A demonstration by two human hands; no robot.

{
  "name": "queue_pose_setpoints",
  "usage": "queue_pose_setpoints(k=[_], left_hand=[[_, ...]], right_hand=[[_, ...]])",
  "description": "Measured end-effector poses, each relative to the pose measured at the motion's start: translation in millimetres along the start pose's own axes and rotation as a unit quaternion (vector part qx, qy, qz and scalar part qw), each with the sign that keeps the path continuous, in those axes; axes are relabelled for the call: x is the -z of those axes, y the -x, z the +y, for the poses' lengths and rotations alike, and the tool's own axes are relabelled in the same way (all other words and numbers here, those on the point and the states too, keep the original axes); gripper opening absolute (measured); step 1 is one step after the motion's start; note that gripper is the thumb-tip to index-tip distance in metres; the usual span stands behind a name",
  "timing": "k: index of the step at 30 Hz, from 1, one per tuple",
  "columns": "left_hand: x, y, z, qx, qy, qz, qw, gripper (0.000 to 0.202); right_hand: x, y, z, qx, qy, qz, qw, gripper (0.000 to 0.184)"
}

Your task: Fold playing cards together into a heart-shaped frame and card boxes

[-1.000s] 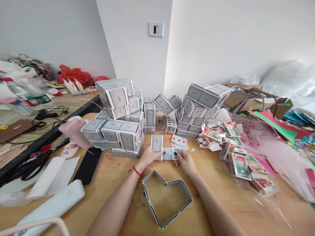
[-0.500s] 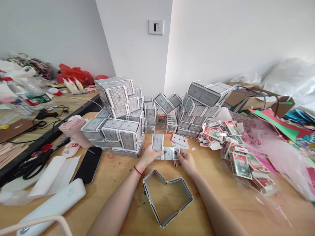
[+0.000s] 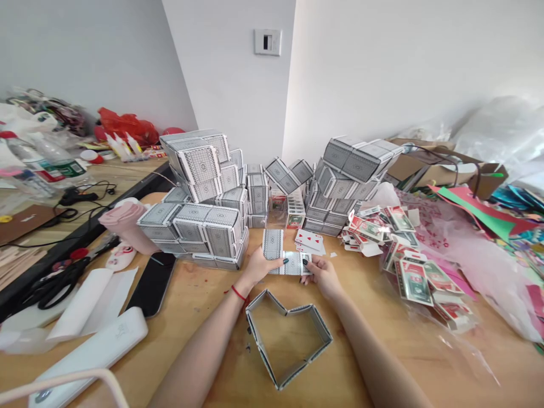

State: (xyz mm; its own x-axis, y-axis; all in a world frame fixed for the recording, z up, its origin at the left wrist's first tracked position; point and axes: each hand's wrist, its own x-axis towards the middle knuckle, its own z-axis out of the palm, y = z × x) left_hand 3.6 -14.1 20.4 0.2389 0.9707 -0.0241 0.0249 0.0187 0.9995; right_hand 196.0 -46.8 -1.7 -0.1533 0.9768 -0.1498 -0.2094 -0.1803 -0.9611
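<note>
Both my hands grip a sideways playing card (image 3: 293,262) with a grey patterned back, low over the wooden table. My left hand (image 3: 257,268) has its thumb on the card's left part; my right hand (image 3: 319,274) pinches the right end, fingers partly beneath. Another grey-backed card (image 3: 272,242) stands upright on the page just behind my left thumb. Face-up hearts cards (image 3: 309,239) lie beyond my right hand. Between my forearms sits a heart-shaped frame (image 3: 264,340) made of folded cards.
Stacked card-covered blocks stand at left (image 3: 206,226) and right (image 3: 351,164). Card boxes (image 3: 414,277) lie heaped at right beside pink plastic. On the left are a black phone (image 3: 153,283), black scissors (image 3: 59,289), a white paper roll (image 3: 83,303) and a white device (image 3: 91,357).
My right thumb and fingers have shifted slightly on the card's right end. The whole view has moved a little; the card and my left hand keep about the same pose.
</note>
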Motion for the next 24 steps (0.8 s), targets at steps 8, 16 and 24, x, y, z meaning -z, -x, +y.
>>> queue_pose_setpoints(k=[8,16,24], left_hand=[[-1.1,-3.0,-7.2,-0.013,0.013,0.026,0.999,0.061],[-3.0,-2.1,-6.0,-0.017,0.018,0.02,0.999,0.055],[-4.9,-3.4,-5.8,-0.009,-0.014,0.045,0.999,0.048]], right_hand=[[-4.6,2.6,-1.2,0.039,0.046,0.035,0.998,0.038],[-8.7,3.6,2.6,0.074,0.109,0.037,0.991,0.039],[-11.8,3.6,10.6,0.059,0.087,0.035,0.994,0.039]])
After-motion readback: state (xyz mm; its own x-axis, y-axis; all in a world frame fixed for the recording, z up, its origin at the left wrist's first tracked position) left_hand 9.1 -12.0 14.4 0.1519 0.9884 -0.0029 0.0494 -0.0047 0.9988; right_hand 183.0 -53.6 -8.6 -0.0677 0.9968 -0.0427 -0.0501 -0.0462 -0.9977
